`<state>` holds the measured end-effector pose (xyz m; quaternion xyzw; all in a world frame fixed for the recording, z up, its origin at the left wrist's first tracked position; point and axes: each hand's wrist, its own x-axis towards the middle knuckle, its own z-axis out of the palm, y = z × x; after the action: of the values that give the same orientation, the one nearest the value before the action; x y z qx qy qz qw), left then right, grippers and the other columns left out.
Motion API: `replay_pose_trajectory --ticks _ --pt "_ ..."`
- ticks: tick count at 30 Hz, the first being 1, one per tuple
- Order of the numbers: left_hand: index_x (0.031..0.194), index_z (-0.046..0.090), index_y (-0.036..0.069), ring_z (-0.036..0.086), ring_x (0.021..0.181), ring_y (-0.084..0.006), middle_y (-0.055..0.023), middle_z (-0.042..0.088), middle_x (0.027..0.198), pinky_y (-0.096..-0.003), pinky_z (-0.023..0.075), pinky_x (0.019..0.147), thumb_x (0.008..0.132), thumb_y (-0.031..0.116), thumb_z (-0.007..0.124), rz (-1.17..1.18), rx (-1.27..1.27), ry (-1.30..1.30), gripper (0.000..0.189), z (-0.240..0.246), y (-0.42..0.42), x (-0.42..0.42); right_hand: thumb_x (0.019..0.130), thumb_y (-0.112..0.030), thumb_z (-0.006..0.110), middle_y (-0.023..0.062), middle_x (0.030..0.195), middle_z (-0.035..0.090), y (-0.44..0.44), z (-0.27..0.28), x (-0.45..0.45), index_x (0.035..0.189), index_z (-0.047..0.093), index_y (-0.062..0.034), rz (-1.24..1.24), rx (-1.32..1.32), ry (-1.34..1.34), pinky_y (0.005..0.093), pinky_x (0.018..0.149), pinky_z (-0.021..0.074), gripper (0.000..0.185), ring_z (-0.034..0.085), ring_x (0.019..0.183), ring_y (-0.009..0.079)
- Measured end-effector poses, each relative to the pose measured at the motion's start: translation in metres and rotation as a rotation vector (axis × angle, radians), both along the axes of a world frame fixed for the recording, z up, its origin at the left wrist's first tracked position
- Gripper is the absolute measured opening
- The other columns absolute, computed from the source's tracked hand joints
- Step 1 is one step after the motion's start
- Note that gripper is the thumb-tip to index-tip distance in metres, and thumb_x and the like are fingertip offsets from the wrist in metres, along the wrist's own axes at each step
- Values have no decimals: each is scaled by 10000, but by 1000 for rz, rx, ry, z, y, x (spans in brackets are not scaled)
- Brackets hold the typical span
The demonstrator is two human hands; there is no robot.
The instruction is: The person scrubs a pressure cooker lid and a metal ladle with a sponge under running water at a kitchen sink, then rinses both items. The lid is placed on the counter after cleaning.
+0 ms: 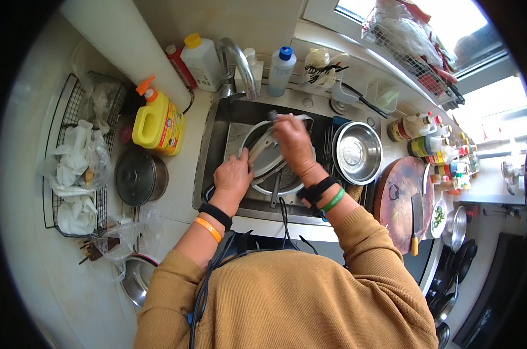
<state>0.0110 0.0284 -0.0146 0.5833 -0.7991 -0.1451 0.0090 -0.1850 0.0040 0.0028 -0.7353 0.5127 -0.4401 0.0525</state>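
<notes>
My left hand [233, 174] grips the near end of a long pale handle [261, 148] that slants across a round metal pan [270, 163] in the sink. Over the pan's far side is my right hand [294, 144], fingers curled, with a small shiny grey item [273, 115] at the fingertips, too blurred to identify. Below the pan, another metal vessel with a dark flat handle [276, 189] lies in the stainless steel sink [219, 114]. The curved chrome faucet [241, 61] stands behind.
Stacked steel bowls [357, 152] sit right of the pan. Farther right, a cleaver [416, 218] lies on a round wooden chopping board [398, 192], beside several sauce bottles [416, 124]. A yellow detergent jug [158, 124] and a dark lidded pot [139, 179] stand left of the sink.
</notes>
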Motion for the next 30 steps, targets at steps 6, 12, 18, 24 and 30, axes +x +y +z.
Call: replay_pose_trajectory --ticks 6,12,18,24,30 --pt "1293 519 132 673 770 -311 -138 633 920 -411 554 674 796 292 693 -35 -49 1 550 -5 6 2 875 -38 616 122 1025 669 -14 -27 -29 1048 637 -71 -143 -9 -106 415 1002 459 178 645 1026 304" --pt "1305 508 152 669 723 -317 -136 624 903 -421 550 648 791 287 685 -34 -104 -2 560 -16 13 3 876 -15 611 125 1012 689 -3 -25 -36 990 637 -35 -252 142 -451 393 1032 443 119 643 1058 305" --pt "1308 510 137 668 748 -318 -142 621 904 -423 547 656 785 273 685 -26 -80 7 568 -18 12 3 883 49 577 116 1080 688 11 -24 -15 1007 654 -27 1 -62 -202 436 1087 384 165 615 1156 277" --pt "1303 512 118 662 749 -329 -148 621 905 -427 546 660 791 252 679 -32 -82 28 556 -18 12 3 869 19 590 113 1077 685 14 -15 -8 962 655 -22 -14 -37 -227 439 1079 391 120 615 1152 282" --pt "1325 487 107 659 767 -344 -155 612 950 -432 546 672 801 267 685 -30 -38 10 583 -14 12 3 772 -7 623 102 1078 646 23 -25 6 955 633 -53 85 -102 74 480 1065 402 189 587 1131 289"
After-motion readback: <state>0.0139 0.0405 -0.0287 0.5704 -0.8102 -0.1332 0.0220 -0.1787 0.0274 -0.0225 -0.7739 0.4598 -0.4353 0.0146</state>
